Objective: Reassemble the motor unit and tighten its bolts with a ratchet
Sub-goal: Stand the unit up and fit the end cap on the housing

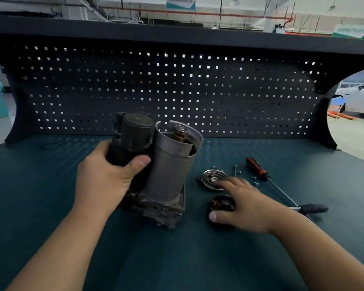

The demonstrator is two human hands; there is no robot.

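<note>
Grey, grimy metal makes up the motor unit (156, 164), which stands upright on its cast base near the middle of the bench. A dull silver cylindrical housing (168, 171) rises from that base, open at the top, with a brass-coloured shaft end (180, 133) poking out of it. Against the housing's left side sits a darker, dirtier cylinder (135, 133). The left hand (105, 179) grips this dark cylinder, thumb curled across its front and the fingers wrapped out of sight behind it. To the right of the motor unit, the right hand (246, 204) lies spread and fairly flat. Its fingers are stretched out and hold nothing, the fingertips touching a round silver end cap (210, 177) and the palm covering part of a round black part (219, 203), with the thumb at that part's near edge. Farther right of the unit lie loose bolts (235, 170), a few small screws (254, 182) and a screwdriver (256, 166) with a red and black handle. Near the screwdriver's tip rests a black tool handle (313, 207); what tool it belongs to cannot be told. The motor unit rests on a dark teal bench top (177, 259), and behind it stands a dark pegboard (177, 91) under a shelf. Beyond the board's right end, a white car (359, 97) is parked on a pale workshop floor.
</note>
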